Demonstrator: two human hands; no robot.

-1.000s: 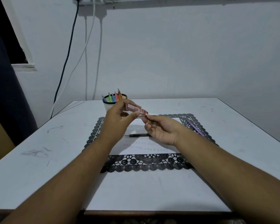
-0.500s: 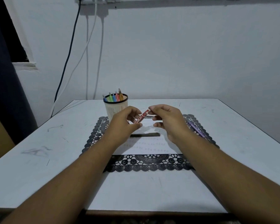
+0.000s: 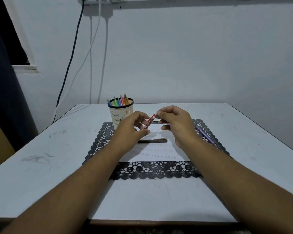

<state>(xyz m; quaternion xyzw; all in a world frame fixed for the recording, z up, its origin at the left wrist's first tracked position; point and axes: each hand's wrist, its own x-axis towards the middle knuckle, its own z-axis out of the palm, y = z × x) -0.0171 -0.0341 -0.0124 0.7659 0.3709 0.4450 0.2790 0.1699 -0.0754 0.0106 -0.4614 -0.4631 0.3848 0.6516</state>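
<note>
A small red case, slim and tilted, hangs above the sheet of paper. My left hand grips its lower end between thumb and fingers. My right hand pinches its upper end with thumb and forefinger. Under the hands a dark pen lies flat on the paper. The paper rests on a black lace mat.
A white cup with several coloured pens stands at the mat's far left corner. A purple pen lies on the mat's right side. The white table meets the wall behind; cables hang down the wall at the left.
The red case has tilted from nearly level to steep. My right hand has risen from below the case's end to pinch its top. The camera has tipped slightly.
</note>
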